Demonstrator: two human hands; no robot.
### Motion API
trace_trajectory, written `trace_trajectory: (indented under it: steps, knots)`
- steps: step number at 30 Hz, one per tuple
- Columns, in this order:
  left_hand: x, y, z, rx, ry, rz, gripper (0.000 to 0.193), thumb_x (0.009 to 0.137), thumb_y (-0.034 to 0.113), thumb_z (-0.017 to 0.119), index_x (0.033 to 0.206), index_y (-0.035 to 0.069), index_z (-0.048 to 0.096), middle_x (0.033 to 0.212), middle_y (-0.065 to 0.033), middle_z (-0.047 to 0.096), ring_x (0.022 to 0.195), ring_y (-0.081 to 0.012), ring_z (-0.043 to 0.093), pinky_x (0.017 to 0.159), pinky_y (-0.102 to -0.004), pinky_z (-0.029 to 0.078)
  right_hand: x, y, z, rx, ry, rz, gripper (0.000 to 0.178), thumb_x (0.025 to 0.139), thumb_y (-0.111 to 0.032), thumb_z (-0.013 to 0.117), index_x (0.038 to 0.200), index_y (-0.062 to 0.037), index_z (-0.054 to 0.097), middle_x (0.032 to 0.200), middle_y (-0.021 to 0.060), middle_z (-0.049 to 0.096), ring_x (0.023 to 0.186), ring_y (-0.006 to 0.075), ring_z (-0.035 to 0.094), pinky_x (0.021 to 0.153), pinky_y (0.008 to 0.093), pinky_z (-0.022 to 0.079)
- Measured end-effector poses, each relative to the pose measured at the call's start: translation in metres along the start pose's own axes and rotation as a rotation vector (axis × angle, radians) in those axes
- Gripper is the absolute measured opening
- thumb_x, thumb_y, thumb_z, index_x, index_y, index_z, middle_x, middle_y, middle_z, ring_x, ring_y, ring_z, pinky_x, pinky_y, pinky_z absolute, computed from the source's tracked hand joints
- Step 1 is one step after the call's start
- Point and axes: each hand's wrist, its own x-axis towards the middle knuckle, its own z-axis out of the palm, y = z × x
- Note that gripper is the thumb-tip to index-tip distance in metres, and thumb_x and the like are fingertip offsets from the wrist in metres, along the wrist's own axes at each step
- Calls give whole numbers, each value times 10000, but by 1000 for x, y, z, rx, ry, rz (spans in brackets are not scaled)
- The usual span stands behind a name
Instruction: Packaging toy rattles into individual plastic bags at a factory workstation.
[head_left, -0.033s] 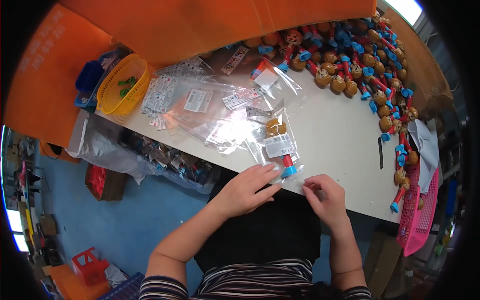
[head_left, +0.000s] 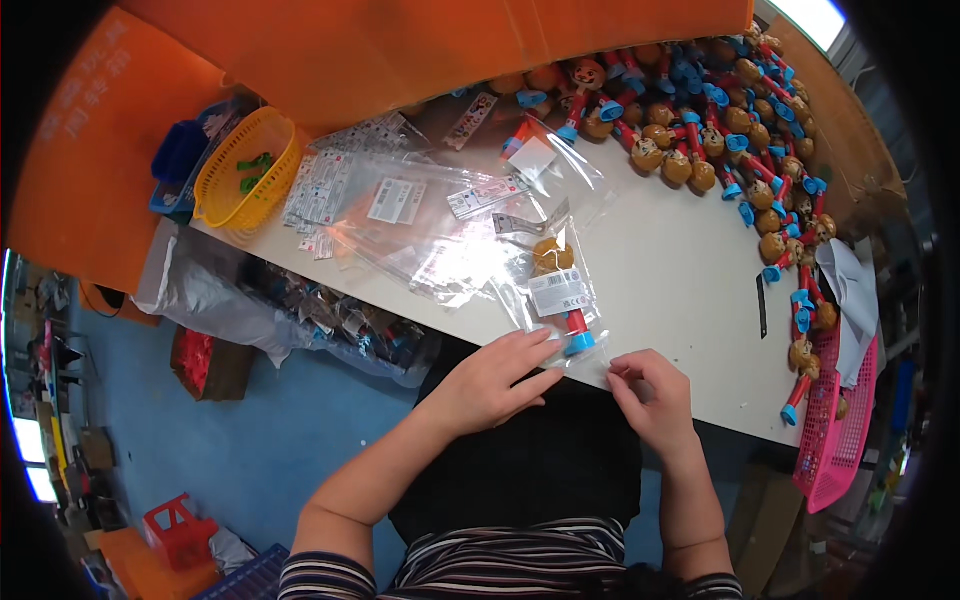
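A clear plastic bag [head_left: 590, 268] lies at the table's front edge. Inside it is a toy figure with a round brown head [head_left: 552, 256], a red stem and a blue base [head_left: 579, 344], partly covered by a white printed label [head_left: 557, 292]. My left hand [head_left: 495, 382] rests at the bag's lower left, fingers stretched over its edge and the thumb apart from them. At the lower right corner of the bag, my right hand [head_left: 652, 395] is closed, thumb and forefinger pinching the plastic. More empty clear bags [head_left: 410, 235] and label sheets [head_left: 322, 190] lie farther left.
Many similar toys [head_left: 700, 150] are heaped along the back and right of the table [head_left: 660, 270]. A yellow basket [head_left: 235, 205] stands at left, a pink basket [head_left: 838, 430] at right. An orange box panel [head_left: 430, 60] overhangs the back. A thin black strip [head_left: 762, 306] lies at right.
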Motion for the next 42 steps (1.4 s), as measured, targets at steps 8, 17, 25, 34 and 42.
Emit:
trace_trajectory:
  steps: [8, 17, 25, 34, 42]
  knots:
    - [-6, 4, 6, 124, 83, -11, 390, 770, 82, 745, 1144, 55, 640, 1257, -166, 603, 1126, -367, 609, 947, -450, 509, 7, -5, -13, -134, -114, -260, 488, 680, -79, 844, 1116, -49, 626, 1196, 142, 573, 849, 231, 625, 744, 316, 539]
    - [-1, 16, 2, 102, 105, -61, 426, 770, 59, 724, 1186, 123, 656, 1301, -154, 581, 1192, -362, 570, 989, -498, 466, 26, 14, -29, -263, -226, -428, 518, 669, 9, 802, 1148, -96, 635, 1291, 152, 546, 878, 242, 645, 758, 332, 554]
    - [27, 19, -8, 242, 96, 67, 441, 759, 145, 752, 1190, 176, 665, 1351, -126, 552, 1222, -364, 543, 1006, -523, 440, 31, 11, -38, -352, -182, -499, 487, 711, 37, 743, 1170, -75, 625, 1300, 177, 557, 1072, 316, 608, 897, 400, 515]
    - [3, 53, 23, -63, 314, -316, 368, 741, 22, 795, 1059, 2, 611, 985, -140, 649, 794, -237, 670, 699, -290, 546, 99, -5, -23, -118, -62, -357, 451, 806, -70, 706, 1243, -70, 594, 1375, 179, 507, 1248, 380, 489, 1047, 416, 400]
    - [21, 78, 60, -645, 557, -809, 290, 898, -52, 603, 1128, -20, 429, 831, -100, 656, 721, -118, 656, 658, -214, 520, 132, 13, 37, -296, -174, -414, 546, 854, -234, 670, 1360, -107, 509, 1507, 198, 333, 1388, 441, 273, 1128, 462, 292]
